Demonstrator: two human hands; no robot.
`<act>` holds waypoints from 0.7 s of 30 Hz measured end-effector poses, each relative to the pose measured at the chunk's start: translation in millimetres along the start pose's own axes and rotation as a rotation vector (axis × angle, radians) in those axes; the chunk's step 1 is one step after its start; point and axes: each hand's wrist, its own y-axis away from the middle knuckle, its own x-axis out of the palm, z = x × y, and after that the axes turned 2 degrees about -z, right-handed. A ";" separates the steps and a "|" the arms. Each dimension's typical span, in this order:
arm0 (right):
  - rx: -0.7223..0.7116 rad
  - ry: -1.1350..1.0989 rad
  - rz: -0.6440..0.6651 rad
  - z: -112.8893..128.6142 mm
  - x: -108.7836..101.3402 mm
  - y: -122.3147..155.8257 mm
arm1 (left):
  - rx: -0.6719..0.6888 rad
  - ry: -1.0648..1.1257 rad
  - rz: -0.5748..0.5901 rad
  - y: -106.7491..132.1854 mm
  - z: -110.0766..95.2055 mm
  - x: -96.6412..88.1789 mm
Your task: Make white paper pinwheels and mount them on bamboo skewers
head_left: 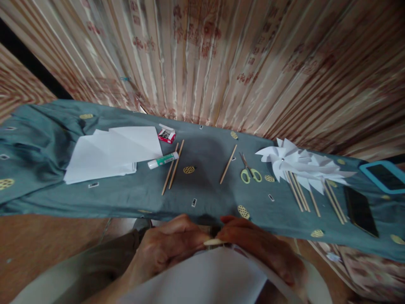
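Observation:
Close to my body, at the table's near edge, both hands are closed and meet over a large sheet of white paper (218, 274). My left hand (172, 240) pinches a short pale piece (213, 242) that looks like the end of a wooden stick; most of it is hidden. From the other side, my right hand (259, 245) wraps over the paper, its fingertips close to that pale end. The paper hangs below the hands, bent, its lower part out of view. Whatever lies between the fingers is largely covered.
On the cloth-covered table (202, 185) lie a paper stack (107, 154), a small red box (166, 134), a glue stick (163, 160), wooden sticks (228, 164), scissors (248, 169) and paper pinwheels (284, 159). A black phone (360, 211) and blue-framed device (386, 176) sit right. Behind hangs a curtain (202, 63).

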 end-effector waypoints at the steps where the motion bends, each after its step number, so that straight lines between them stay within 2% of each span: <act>1: 0.015 -0.005 0.008 0.5 -0.3 0.8 | -0.014 -0.007 -0.014 -0.3 -2.2 -0.1; 4: 0.024 -0.036 0.015 1.9 -1.1 1.4 | -0.042 -0.010 0.004 -1.1 -2.8 -1.3; 9: -0.023 -0.032 0.035 1.8 -1.6 -1.6 | -0.015 0.053 0.144 0.9 12.0 -2.9; 13: -0.091 -0.055 0.058 -2.9 -2.0 -3.3 | -0.105 0.104 0.200 5.3 20.7 -1.5; 15: -0.119 -0.058 0.060 -5.2 -2.8 -3.8 | -0.136 0.110 0.212 6.1 21.5 -1.0; 18: -0.100 -0.060 0.128 -5.3 -4.8 -5.1 | -0.078 0.122 0.202 4.6 18.6 -0.9; 21: -0.048 -0.054 0.093 -1.9 -6.8 -7.2 | -0.063 0.124 0.116 4.5 18.9 2.0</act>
